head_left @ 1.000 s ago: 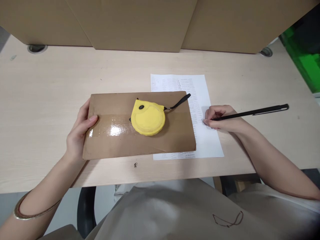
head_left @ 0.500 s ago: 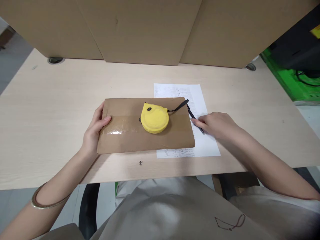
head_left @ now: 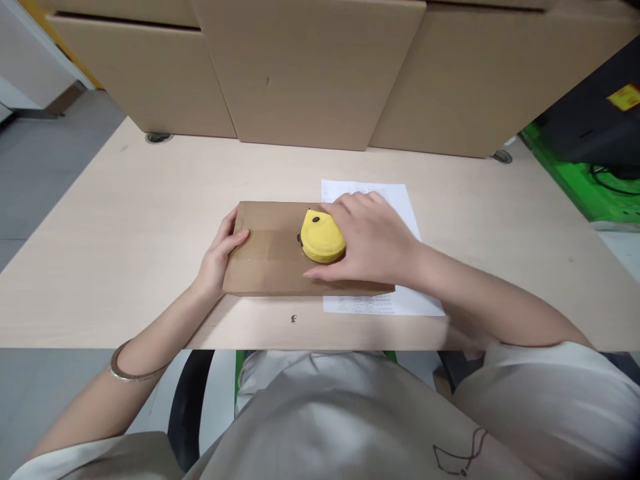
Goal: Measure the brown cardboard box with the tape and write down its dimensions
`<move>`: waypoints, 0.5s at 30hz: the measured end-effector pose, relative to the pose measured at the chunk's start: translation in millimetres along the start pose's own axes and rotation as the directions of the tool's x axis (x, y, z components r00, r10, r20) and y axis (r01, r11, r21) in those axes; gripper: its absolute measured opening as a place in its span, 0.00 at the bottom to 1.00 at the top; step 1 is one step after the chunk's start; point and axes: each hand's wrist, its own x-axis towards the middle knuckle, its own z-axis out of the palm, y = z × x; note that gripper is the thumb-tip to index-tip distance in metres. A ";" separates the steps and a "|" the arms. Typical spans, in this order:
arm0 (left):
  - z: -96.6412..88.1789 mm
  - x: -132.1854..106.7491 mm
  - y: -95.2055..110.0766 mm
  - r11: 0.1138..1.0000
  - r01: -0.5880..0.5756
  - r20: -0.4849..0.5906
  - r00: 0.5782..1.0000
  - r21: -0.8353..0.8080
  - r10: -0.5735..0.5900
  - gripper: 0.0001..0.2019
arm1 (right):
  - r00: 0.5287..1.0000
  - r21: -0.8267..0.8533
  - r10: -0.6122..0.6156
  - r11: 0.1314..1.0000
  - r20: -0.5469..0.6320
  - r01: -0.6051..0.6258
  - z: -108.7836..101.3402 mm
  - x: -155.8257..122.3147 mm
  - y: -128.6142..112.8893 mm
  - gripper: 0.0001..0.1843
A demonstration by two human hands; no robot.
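Note:
A flat brown cardboard box (head_left: 270,267) is held at its left end by my left hand (head_left: 220,257), the thumb resting on top and the fingers on the far side. On the box lies a yellow tape measure (head_left: 320,239) with a small black button and a black tab at its left. My right hand (head_left: 377,240) reaches over the box from the right, thumb and fingers spread around the tape measure. The thumb lies below its near edge, a little apart. The hand covers the tape measure's right side. Its strap and the pen are out of sight.
A printed white sheet (head_left: 385,305) lies partly under the box. Tall cardboard panels (head_left: 310,80) stand along the table's back edge. Cable holes (head_left: 159,138) sit at the back corners. At the right is a green surface (head_left: 560,170) with dark equipment.
My right hand has moved left from the pen and sheet to over the box, around the tape measure. My left hand keeps its hold on the box. The view has shifted.

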 end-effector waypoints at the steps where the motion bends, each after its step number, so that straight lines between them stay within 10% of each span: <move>1: 0.1 -0.2 0.4 1.000 0.002 0.001 1.000 -0.003 -0.002 0.35 | 1.000 -0.006 -0.006 1.000 0.011 0.006 5.5 3.0 -3.0 0.41; 5: 0.3 0.6 -0.5 1.000 0.007 0.017 1.000 -0.018 -0.007 0.34 | 0.989 0.045 0.126 0.991 -0.076 -0.122 8.1 -7.1 12.2 0.30; 9: -1.7 8.3 -10.3 0.994 -0.063 -0.051 0.997 -0.091 0.059 0.24 | 0.878 0.197 0.436 0.895 -0.199 -0.400 -8.4 -35.0 47.9 0.27; 15: -3.9 16.4 -16.2 0.998 -0.045 -0.224 0.973 0.052 0.055 0.19 | 0.799 0.454 0.600 0.701 0.041 -0.550 -2.4 -55.7 67.0 0.30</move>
